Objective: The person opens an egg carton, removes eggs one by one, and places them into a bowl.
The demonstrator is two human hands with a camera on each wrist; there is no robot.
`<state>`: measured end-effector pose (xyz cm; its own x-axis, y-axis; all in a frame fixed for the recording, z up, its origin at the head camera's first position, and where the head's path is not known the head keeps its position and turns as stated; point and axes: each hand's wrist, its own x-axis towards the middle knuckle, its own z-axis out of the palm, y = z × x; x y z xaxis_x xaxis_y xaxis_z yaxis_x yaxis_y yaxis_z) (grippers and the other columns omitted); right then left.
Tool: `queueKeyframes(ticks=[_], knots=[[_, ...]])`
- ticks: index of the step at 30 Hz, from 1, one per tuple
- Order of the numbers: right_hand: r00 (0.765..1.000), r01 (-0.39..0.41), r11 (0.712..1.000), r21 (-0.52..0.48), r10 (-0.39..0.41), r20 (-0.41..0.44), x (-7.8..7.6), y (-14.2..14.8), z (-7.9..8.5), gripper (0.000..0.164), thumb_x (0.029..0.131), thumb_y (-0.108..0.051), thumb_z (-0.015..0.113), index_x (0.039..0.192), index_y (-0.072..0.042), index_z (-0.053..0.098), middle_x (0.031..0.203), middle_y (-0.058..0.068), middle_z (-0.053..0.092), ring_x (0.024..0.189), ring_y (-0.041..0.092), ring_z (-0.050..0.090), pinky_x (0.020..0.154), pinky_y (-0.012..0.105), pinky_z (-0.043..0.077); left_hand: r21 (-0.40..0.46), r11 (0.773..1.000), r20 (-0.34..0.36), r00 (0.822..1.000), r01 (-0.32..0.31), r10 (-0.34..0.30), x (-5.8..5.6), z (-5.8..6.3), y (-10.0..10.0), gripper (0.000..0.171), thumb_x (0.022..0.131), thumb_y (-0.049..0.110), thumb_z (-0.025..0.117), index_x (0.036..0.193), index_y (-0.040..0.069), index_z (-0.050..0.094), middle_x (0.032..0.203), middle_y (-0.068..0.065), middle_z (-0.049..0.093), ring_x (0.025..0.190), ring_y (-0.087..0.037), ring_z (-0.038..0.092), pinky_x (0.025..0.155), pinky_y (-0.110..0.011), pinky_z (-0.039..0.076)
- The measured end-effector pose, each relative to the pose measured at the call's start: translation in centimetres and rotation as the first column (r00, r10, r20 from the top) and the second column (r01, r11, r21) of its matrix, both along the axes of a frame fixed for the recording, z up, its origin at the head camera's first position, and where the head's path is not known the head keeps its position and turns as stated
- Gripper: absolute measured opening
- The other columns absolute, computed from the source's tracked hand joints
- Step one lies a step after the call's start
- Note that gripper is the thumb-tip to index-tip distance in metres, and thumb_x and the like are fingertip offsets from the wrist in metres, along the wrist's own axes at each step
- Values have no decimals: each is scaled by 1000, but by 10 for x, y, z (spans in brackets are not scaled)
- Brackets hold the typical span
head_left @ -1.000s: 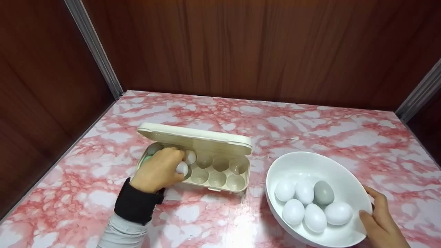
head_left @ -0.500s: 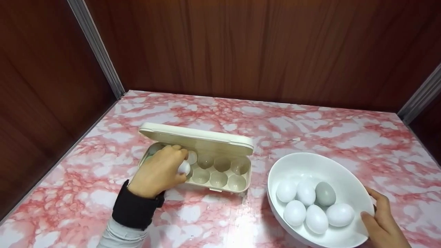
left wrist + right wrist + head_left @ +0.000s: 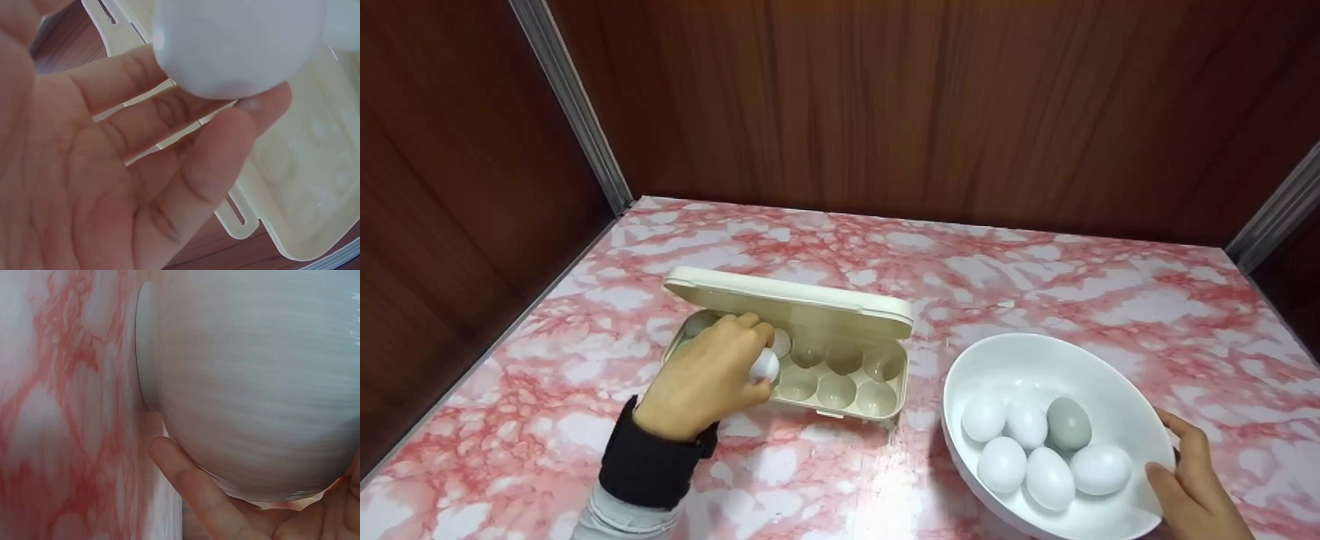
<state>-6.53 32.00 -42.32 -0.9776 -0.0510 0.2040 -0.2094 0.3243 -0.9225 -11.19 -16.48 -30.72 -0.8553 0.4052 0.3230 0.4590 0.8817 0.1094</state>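
Note:
A cream egg carton (image 3: 834,391) stands with its lid (image 3: 791,292) raised at the back. Over its left half, my left hand (image 3: 709,375) holds a white egg (image 3: 765,365) in its fingers. That egg (image 3: 236,45) looms large in the left wrist view, against the fingers. Behind the hand a grey-green egg (image 3: 700,324) and another white egg (image 3: 781,343) sit in back-row cups; the hand hides the cups below it. My right hand (image 3: 1196,480) grips the rim of a white bowl (image 3: 1117,397) on the right, thumb inside and fingers outside.
Inside the bowl lie several white eggs (image 3: 1050,478) and one grey egg (image 3: 1069,424). Several cups on the carton's right side hold nothing. A red-and-white marbled table (image 3: 885,247) lies beneath, with dark wooden panels (image 3: 847,112) at its back and sides.
The white egg in my left hand has shifted very slightly to the right over the carton. My right hand keeps its grip on the bowl, which has hardly moved.

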Motion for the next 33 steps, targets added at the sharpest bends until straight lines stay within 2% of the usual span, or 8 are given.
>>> queueKeyframes(ticks=[5, 7, 10, 13, 19, 24, 31, 33], knots=[[998, 30, 997, 67, -34, 58, 1, -2, 5, 53, 103, 2, 25, 143, -32, 20, 118, -22, 49, 91, 1, 63, 63, 27, 55, 9, 999, -16, 999, 38, -38, 1, 1, 4, 18, 67, 9, 73, 80, 9, 62, 78, -3, 56, 72, -22, 54, 62, -33, 42], [995, 29, 995, 90, -38, 95, 2, -3, 7, 51, 104, -1, 24, 145, -30, 16, 124, -18, 46, 93, 0, 62, 65, 28, 56, 13, 998, -23, 998, 59, -58, 1, 1, 4, 18, 66, 8, 73, 81, 9, 63, 78, -2, 57, 72, -21, 54, 62, -32, 43], [993, 21, 997, 70, -29, 116, 3, -6, 10, 49, 105, -3, 23, 146, -28, 14, 126, -17, 44, 95, 0, 62, 66, 28, 56, 11, 996, -39, 996, 83, -83, 1, 0, 5, 18, 66, 8, 73, 81, 9, 63, 79, -2, 58, 73, -21, 54, 64, -32, 44], [993, 24, 998, 59, -31, 117, 3, -6, 10, 49, 105, -3, 24, 143, -32, 16, 122, -24, 45, 94, 1, 62, 66, 27, 56, -3, 996, -55, 994, 93, -93, 1, -1, 8, 18, 66, 9, 72, 80, 8, 61, 79, -3, 58, 73, -22, 55, 65, -33, 45], [993, 34, 996, 83, -43, 109, 3, -6, 9, 49, 105, -2, 25, 142, -33, 16, 120, -22, 45, 92, 3, 63, 65, 28, 56, -6, 996, -49, 994, 93, -94, 2, -1, 15, 20, 66, 11, 72, 81, 6, 59, 79, -4, 57, 73, -23, 54, 64, -31, 45], [995, 30, 997, 78, -38, 96, 3, -5, 8, 50, 105, -1, 25, 143, -32, 16, 121, -22, 45, 94, 1, 62, 66, 27, 55, 15, 992, -46, 992, 122, -121, 1, 1, 23, 19, 67, 11, 72, 82, 7, 60, 79, -3, 57, 73, -22, 54, 63, -31, 47], [992, 37, 994, 107, -50, 119, 3, -9, 13, 48, 104, 0, 21, 145, -23, 11, 132, 26, 37, 91, 5, 64, 65, 30, 56, 10, 988, -55, 986, 157, -156, 0, 2, 32, 19, 68, 11, 71, 84, 8, 62, 82, -3, 60, 78, -22, 57, 67, -34, 50], [990, 39, 994, 102, -52, 131, 4, -10, 14, 47, 104, -1, 21, 145, -22, 10, 134, 28, 35, 90, 5, 64, 65, 30, 56, 16, 986, -49, 985, 165, -164, -1, 2, 33, 20, 68, 12, 71, 85, 8, 62, 82, -3, 60, 79, -22, 57, 69, -34, 50]])
